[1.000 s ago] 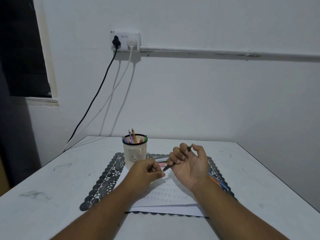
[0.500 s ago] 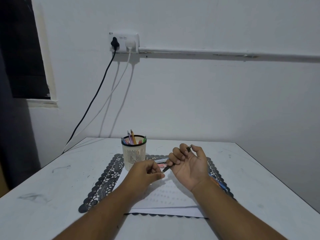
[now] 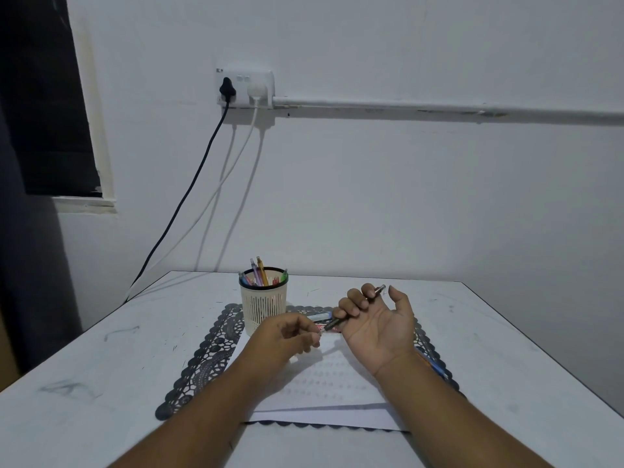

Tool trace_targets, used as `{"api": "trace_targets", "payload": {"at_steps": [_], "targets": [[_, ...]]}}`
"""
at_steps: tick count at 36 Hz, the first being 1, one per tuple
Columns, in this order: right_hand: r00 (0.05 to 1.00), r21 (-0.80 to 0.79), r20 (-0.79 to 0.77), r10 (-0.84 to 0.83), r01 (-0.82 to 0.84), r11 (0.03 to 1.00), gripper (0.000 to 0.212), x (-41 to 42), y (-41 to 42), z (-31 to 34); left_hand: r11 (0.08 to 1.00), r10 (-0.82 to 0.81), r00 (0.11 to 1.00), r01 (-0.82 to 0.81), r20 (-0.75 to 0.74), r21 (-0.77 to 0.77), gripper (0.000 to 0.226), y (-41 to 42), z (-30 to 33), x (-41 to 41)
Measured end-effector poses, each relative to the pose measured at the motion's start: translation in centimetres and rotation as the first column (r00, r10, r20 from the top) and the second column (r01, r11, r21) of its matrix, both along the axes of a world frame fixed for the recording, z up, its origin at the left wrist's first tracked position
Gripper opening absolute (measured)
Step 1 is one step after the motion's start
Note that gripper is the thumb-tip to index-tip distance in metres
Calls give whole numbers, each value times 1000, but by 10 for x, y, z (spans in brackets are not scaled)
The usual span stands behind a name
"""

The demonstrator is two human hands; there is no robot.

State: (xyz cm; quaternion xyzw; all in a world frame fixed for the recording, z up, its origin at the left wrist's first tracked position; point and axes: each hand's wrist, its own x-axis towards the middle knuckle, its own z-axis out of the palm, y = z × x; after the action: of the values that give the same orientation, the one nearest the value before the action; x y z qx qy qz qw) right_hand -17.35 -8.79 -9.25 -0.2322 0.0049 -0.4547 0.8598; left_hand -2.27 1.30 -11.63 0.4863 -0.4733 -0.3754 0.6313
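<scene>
**Pen (image 3: 335, 321) in right hand (image 3: 378, 327)**

Gripped palm-up, fingers curled round the barrel, tip slanting down-left toward the left hand (image 3: 287, 336). Held above the paper (image 3: 320, 380) on the black mat (image 3: 209, 359), near the cup (image 3: 263, 307). Left fingers loosely curled at the tip: cannot tell whether pinching it.

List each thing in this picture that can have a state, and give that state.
right hand, palm up, gripping the dark pen
left hand, fingers curled at the pen's tip; a grip cannot be told
pen holder, upright, holding several pens
paper sheets, flat on the lace mat
black plug, in the wall socket
white plug, in the wall socket
</scene>
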Motion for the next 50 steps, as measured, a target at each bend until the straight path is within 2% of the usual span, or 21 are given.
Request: {"api": "trace_targets", "payload": {"at_steps": [3,10,17,24,27,30,33,35,38,40,42,44,46,48,50], "targets": [[1000,15,-6,-2,2,1000,37,0,0,0,1000,0,1000,0,-22,2,12,0,1,0],[1000,3,-7,-8,8,1000,37,-2,1,0,1000,24,996,-23,81,-6,8,1,0,-1],[1000,-45,-25,-18,17,999,28,-2,-2,1,1000,18,998,-18,61,5,12,1,0,0],[1000,-14,-25,-14,13,1000,34,-3,1,2,1000,27,995,-26,93,-4,14,0,-1,2],[999,-1,-51,-15,15,1000,31,-4,1,3,1000,24,995,-24,99,-9,11,0,-1,1],[991,-19,-129,-35,33,999,19,-2,2,5,999,40,989,-39,141,-14,9,2,0,3],[968,-18,-251,-3,-1,1000,10,3,4,6,996,82,962,-74,260,-40,10,3,3,10],[921,4,-386,41,-43,999,17,6,5,2,995,100,936,-86,336,-57,13,2,4,17],[806,-75,-591,-14,-38,996,38,8,5,-8,991,135,910,-118,391,-69,9,2,7,29],[792,-93,-610,-20,-46,995,44,9,5,-11,988,156,902,-147,402,-55,4,4,11,39],[813,-73,-582,1,-53,996,43,8,4,-12,986,158,895,-166,418,-17,7,7,15,51],[833,-65,-553,12,-58,996,35,7,4,-13,981,158,858,-195,489,25,11,11,16,68],[834,-79,-552,4,-57,995,23,7,4,-14,970,142,767,-234,626,66,13,18,16,86],[806,-134,-591,-37,-53,990,13,7,3,-18,956,134,635,-285,761,69,12,26,11,106],[753,-241,-649,-108,-69,968,12,8,2,-22,939,133,489,-340,862,48,9,34,4,126]]}}
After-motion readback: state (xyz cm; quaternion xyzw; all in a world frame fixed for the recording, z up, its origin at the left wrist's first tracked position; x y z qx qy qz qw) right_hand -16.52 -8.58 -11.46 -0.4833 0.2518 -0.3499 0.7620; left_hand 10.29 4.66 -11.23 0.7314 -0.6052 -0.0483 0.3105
